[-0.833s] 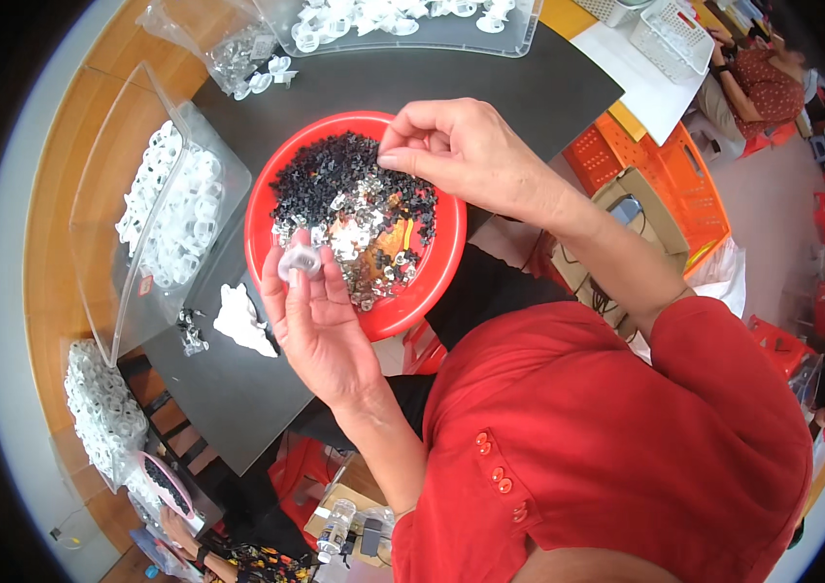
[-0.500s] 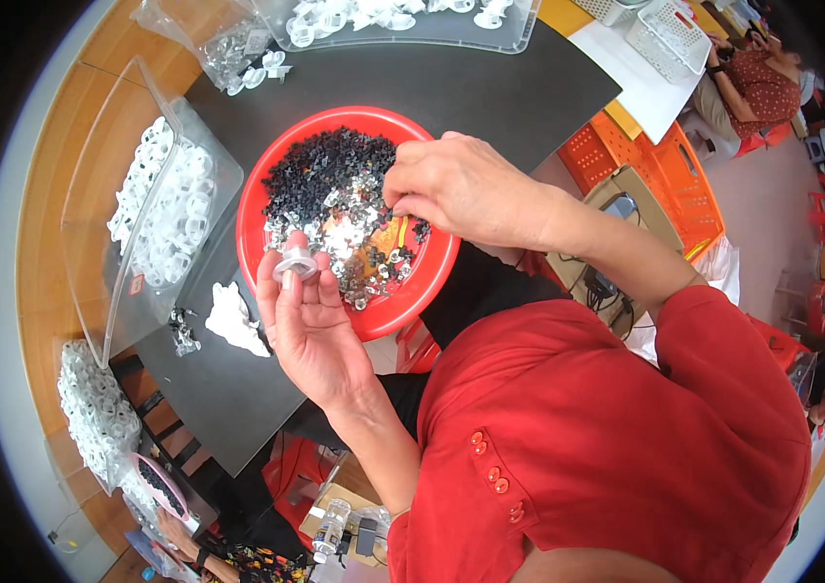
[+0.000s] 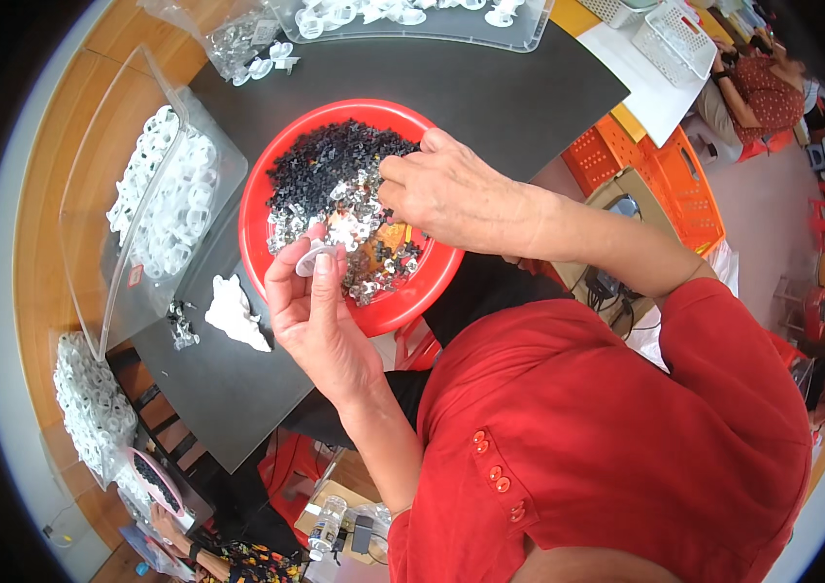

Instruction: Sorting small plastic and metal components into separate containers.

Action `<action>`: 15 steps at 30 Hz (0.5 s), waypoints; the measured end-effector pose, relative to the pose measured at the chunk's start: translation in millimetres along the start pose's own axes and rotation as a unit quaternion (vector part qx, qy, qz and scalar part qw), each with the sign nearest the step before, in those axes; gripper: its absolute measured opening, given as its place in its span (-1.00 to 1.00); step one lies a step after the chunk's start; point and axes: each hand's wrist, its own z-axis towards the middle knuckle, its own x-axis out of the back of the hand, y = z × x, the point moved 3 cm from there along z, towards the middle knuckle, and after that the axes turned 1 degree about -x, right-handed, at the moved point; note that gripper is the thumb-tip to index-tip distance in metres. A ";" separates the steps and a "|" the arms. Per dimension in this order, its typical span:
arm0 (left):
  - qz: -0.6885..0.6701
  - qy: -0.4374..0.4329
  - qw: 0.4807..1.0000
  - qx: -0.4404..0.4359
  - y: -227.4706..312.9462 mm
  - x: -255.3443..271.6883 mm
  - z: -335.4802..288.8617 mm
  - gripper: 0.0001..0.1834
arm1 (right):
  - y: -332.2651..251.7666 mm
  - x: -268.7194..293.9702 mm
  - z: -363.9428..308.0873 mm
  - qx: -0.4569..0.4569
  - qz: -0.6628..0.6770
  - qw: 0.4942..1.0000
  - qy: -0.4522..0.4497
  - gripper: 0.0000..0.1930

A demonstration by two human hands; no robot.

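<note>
My left hand pinches a round, whitish translucent plastic piece between thumb and fingers, above the near left rim of a red basin. Inside the basin, small black parts are heaped toward the far side. Small clear and silvery pieces lie in the middle and nearer me. My right hand reaches over the basin from the right, its fingers drawn together among these pieces. Whatever sits between those fingertips is hidden by the hand.
On the dark table stand a clear bin of white plastic parts and another clear tray. A crumpled white cloth or glove lies left of the basin. Orange crates stand right. Other people sit farther off.
My left hand has tilted the round piece, and its thumb now presses the side of it. My right hand has shifted slightly left over the loose parts, fingers still together.
</note>
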 end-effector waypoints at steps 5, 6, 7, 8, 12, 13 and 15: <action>0.034 0.018 0.999 -0.016 1.3 -0.6 -0.5 -0.79 | -0.3 3.2 0.9 0.004 0.031 0.999 0.020 -0.89; 0.028 0.024 0.999 -0.018 1.9 -0.9 -0.6 -0.81 | -0.7 3.2 1.1 0.000 0.041 0.999 0.025 -0.88; 0.029 0.024 0.999 -0.018 1.1 0.1 -0.4 -0.81 | -0.6 3.0 1.5 0.001 0.042 0.999 0.025 -0.88; 0.040 0.018 0.999 -0.022 -0.2 1.3 0.0 -0.81 | -0.8 3.2 1.8 0.009 0.052 0.998 0.027 -0.93; 0.057 0.027 0.997 -0.034 -0.3 -1.1 0.8 -0.85 | 2.1 0.7 1.3 0.010 0.094 0.995 0.025 -0.92; 0.057 0.027 0.997 -0.034 -0.5 -2.1 0.8 -0.85 | 2.9 1.9 0.6 0.011 0.094 0.995 0.025 -0.92; 0.097 0.014 0.994 -0.037 -0.4 -4.7 0.1 -0.87 | 6.5 8.9 -1.1 -0.027 0.192 0.980 0.048 -0.87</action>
